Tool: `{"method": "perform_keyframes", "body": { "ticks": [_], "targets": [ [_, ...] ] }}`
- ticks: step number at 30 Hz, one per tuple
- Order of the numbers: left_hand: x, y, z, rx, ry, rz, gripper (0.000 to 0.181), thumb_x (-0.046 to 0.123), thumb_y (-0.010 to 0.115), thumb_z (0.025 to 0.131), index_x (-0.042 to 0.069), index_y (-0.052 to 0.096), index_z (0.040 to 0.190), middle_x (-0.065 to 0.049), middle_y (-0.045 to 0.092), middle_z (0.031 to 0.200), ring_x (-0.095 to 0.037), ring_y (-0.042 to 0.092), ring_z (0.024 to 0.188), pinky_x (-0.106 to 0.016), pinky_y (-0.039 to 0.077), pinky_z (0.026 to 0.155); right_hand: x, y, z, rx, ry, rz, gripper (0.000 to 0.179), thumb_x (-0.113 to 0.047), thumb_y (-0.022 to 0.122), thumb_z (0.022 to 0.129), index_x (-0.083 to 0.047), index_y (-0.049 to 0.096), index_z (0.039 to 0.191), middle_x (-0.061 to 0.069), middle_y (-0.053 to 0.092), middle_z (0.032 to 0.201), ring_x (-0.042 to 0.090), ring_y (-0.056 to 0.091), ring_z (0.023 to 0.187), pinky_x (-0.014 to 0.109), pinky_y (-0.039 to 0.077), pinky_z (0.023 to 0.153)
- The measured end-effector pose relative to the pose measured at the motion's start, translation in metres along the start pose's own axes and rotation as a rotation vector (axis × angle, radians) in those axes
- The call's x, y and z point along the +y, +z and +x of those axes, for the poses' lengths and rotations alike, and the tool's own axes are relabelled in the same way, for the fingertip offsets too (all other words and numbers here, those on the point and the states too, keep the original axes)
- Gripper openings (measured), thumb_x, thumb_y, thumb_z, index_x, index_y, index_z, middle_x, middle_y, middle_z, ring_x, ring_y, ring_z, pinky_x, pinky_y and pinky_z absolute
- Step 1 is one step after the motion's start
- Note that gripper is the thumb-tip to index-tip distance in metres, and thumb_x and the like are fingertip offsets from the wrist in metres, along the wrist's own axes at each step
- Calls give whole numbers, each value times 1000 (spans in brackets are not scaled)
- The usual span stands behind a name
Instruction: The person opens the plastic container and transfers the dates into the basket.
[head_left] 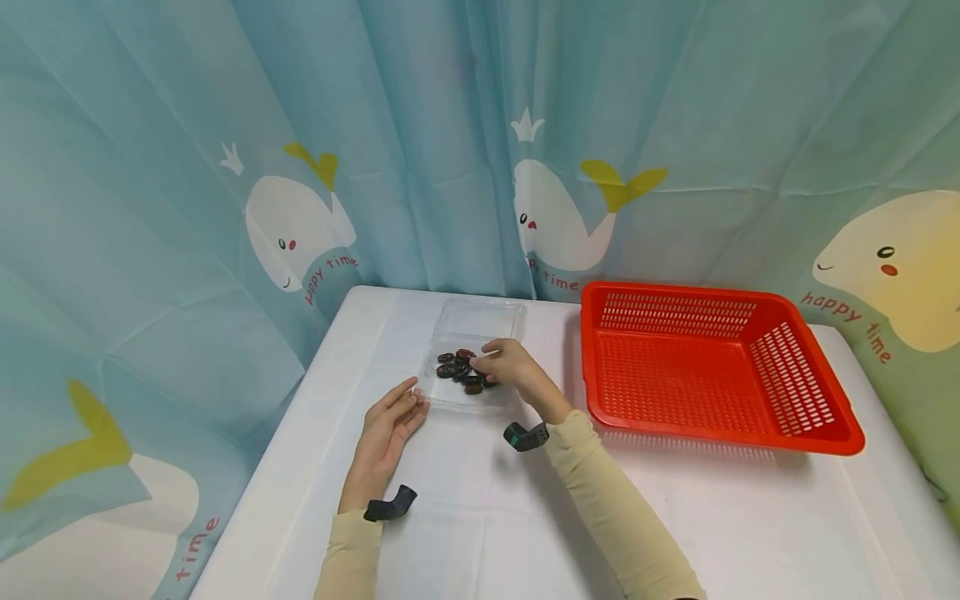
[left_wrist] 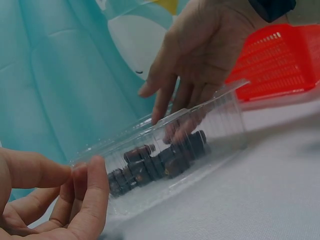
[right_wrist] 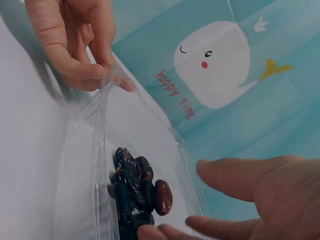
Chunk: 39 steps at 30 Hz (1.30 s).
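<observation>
A clear plastic clamshell box lies on the table with its lid folded back toward the curtain. Several dark brown, glossy dates are piled inside it, also seen through the box wall in the left wrist view. My left hand pinches the near left corner of the box rim between thumb and fingers. Over the dates reaches my right hand, its thumb and fingers apart and pointing down into the box. In the right wrist view its fingertips are right at the pile, with nothing between them and the thumb.
A red plastic basket with slotted walls stands on the right of the white-covered table. Behind the table hangs a blue curtain with printed whales. Each wrist wears a dark band.
</observation>
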<state>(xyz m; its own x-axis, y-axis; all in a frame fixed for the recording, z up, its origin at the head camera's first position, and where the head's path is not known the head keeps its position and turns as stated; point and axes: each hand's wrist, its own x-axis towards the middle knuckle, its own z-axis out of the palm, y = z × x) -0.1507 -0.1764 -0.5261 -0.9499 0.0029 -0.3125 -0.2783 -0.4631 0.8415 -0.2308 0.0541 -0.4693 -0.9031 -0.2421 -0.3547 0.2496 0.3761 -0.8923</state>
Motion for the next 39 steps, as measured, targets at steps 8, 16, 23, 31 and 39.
{"method": "perform_keyframes", "body": {
  "ticks": [8,16,23,31,39],
  "targets": [
    [0,0,0,8,-9,-23,49,1,49,108,-2,39,156,-3,57,114,-10,62,105,-25,58,105,-6,4,0,-13,63,4,54,-19,65,102,14,51,142,20,64,121,22,64,92,45,62,100],
    [1,0,-1,6,-5,-17,50,0,49,108,-3,38,157,-3,58,114,-9,62,105,-25,58,104,-4,6,6,-55,61,12,29,-14,60,103,13,69,112,4,58,78,16,62,76,42,65,91],
    [1,0,-1,11,1,-3,51,-1,49,107,-3,38,157,-3,58,114,-9,63,105,-24,58,104,-5,6,12,-64,66,-57,25,-10,64,99,15,70,99,4,60,70,13,63,62,26,58,64],
    [0,1,0,13,-8,-15,51,-1,50,107,-3,38,157,-3,58,114,-10,63,107,-23,59,103,-6,11,23,-18,89,-225,18,-9,70,96,6,69,85,1,59,55,9,58,46,19,50,50],
    [0,1,0,7,-6,-17,51,-1,50,107,-4,38,157,-3,58,113,-10,64,107,-23,59,102,-2,22,27,71,23,-342,29,-12,77,92,-5,60,69,0,53,48,10,50,41,19,38,40]
  ]
}}
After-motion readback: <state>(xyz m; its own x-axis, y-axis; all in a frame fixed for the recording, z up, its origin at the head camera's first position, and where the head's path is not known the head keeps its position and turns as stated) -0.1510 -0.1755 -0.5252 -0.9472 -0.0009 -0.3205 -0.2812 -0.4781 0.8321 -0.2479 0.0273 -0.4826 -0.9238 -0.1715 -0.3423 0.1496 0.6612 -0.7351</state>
